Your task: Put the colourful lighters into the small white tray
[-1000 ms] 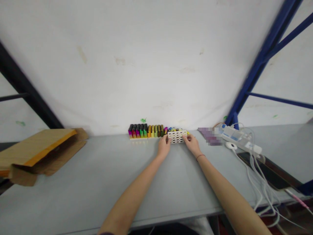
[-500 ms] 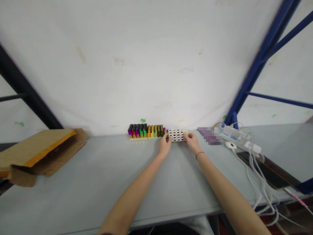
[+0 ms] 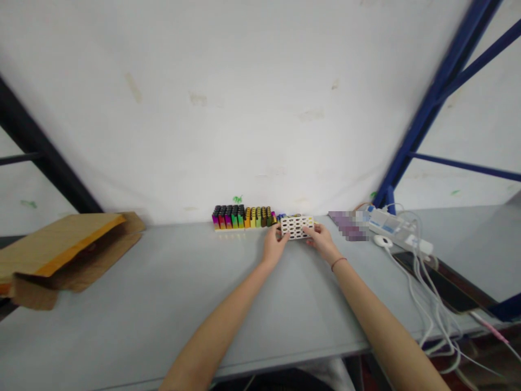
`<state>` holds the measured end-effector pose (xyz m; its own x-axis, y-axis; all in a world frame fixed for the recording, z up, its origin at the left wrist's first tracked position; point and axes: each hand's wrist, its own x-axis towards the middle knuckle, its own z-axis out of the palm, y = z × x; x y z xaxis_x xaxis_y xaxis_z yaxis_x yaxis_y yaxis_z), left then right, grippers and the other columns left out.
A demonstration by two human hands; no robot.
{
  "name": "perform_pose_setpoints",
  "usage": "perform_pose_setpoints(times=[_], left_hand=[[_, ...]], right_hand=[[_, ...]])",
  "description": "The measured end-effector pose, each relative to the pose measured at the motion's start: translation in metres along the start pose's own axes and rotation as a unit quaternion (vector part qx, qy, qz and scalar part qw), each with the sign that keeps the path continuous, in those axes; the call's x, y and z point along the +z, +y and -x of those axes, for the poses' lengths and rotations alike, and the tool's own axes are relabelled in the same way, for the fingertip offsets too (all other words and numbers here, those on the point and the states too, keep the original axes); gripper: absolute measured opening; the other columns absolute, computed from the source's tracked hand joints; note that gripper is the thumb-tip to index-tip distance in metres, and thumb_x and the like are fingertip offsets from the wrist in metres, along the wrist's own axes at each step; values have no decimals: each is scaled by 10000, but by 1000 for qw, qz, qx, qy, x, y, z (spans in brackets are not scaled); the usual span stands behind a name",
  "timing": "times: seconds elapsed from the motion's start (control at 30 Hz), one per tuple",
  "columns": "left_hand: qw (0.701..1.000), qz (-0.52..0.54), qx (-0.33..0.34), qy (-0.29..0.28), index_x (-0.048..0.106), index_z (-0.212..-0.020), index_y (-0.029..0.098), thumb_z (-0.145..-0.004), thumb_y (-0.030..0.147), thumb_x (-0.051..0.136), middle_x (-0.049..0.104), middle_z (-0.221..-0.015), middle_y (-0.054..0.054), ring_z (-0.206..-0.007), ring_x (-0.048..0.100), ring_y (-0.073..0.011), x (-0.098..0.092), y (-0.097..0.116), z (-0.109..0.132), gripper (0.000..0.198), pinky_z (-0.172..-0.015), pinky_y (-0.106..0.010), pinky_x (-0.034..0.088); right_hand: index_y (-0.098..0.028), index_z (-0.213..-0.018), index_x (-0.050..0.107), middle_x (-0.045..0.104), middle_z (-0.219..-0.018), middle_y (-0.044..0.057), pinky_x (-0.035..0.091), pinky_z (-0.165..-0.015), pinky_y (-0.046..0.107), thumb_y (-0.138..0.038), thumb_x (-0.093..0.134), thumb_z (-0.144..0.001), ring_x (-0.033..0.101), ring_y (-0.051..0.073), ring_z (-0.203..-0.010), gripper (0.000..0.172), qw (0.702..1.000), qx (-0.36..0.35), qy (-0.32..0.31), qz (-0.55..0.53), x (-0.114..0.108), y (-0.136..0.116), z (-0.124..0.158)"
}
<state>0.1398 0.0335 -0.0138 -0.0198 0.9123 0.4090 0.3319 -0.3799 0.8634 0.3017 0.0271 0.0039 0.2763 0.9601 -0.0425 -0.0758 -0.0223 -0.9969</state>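
Observation:
A white tray with rows of holes [image 3: 296, 227] is tilted up between both hands, its holed face towards me. My left hand [image 3: 274, 243] grips its left end, the thumb on the lower left corner. My right hand [image 3: 321, 240] holds the right end, with a finger or thumb pressed on the holed face. Just left of the tray stand several lighters in rows, one block with pink, purple and green bodies [image 3: 228, 218], another in yellow, green and brown [image 3: 258, 218]. A few more colored items show partly behind the tray.
An open cardboard box [image 3: 81, 250] lies at the left on the grey table [image 3: 163, 304]. At the right are a purple flat item [image 3: 345, 224], a white power strip [image 3: 399, 231], white cables and a dark phone [image 3: 439, 282].
The tray has come slightly nearer and lower. My right hand has shifted a little to the right and down, its thumb or finger now further in on the tray's face.

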Motion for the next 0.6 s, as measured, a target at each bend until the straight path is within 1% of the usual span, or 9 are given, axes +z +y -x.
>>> perform_pose_setpoints(times=[0.07,0.13,0.27,0.37,0.43,0.53,0.6], left_hand=[[1000,0,-3,1,551,-1094,147,-789,232,627,642,-925,-60,-793,608,-151,0,2,-1,325,-679,-246,493],[1000,1,-6,-1,560,-1086,146,-783,235,635,645,-902,-57,-776,610,-150,1,3,-3,324,-672,-245,489],[999,26,-17,-11,582,-1001,144,-754,183,651,652,-882,-54,-796,613,-153,0,1,-1,260,-688,-248,490],[997,46,-34,-43,592,-921,140,-748,153,648,663,-906,-62,-824,622,-159,-2,-2,5,182,-722,-268,501],[996,44,-40,-60,594,-911,138,-763,174,640,667,-919,-66,-818,629,-162,-3,-2,8,160,-739,-290,509],[996,41,-27,-70,589,-934,137,-785,217,624,667,-941,-75,-826,636,-171,-4,-1,8,172,-754,-306,516],[995,46,-7,-93,575,-981,133,-782,186,610,661,-984,-84,-829,642,-170,-5,-2,7,209,-757,-301,519]], right_hand=[[-174,-938,555,662,-924,87,502,-454,223,-368,714,-650,635,170,-697,382,1000,-10,-4,21,-2,-3,1],[-158,-939,580,674,-896,87,504,-461,219,-373,715,-657,636,163,-675,379,1000,-14,-11,22,-4,-6,2],[-142,-930,600,670,-994,96,556,-586,233,-278,725,-660,648,156,-766,327,999,9,-39,-12,-8,-6,8],[-147,-932,596,656,-1054,98,568,-632,238,-243,716,-667,646,161,-836,306,998,21,-55,-20,-11,-3,13],[-151,-945,592,654,-1051,101,565,-589,227,-271,705,-685,645,167,-829,308,998,13,-54,2,-13,-2,15],[-154,-959,587,660,-1008,107,530,-474,196,-338,685,-715,645,165,-755,321,998,-8,-37,59,-16,-2,15],[-159,-957,582,664,-992,103,536,-486,200,-339,671,-730,649,163,-743,304,997,-11,-38,62,-18,-1,13]])
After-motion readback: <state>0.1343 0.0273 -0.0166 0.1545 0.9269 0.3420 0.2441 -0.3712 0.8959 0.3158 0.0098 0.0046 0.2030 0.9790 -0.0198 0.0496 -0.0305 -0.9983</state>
